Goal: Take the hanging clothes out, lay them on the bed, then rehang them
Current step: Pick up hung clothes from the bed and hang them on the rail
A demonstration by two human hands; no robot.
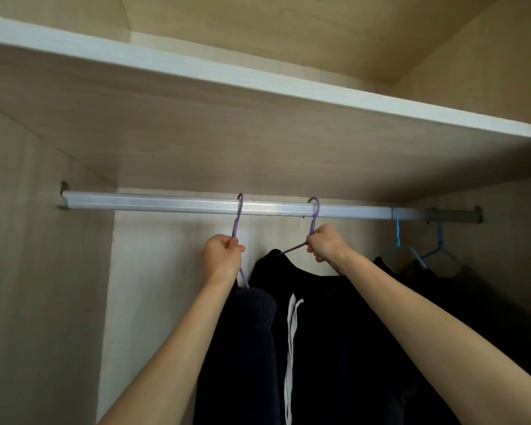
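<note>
Inside a wooden wardrobe, a silver rail (166,202) runs across. Two purple hangers hook over it. My left hand (221,256) grips the neck of the left purple hanger (238,216), which carries a dark navy garment (246,348). My right hand (327,243) grips the neck of the right purple hanger (314,214), which carries a black garment with white drawstrings (334,332). Both hooks still sit on the rail.
Two light blue hangers (397,234) hang at the rail's right end with dark clothes (442,296) below. A shelf (258,84) spans just above the rail. Wardrobe side walls (28,271) stand at left and right.
</note>
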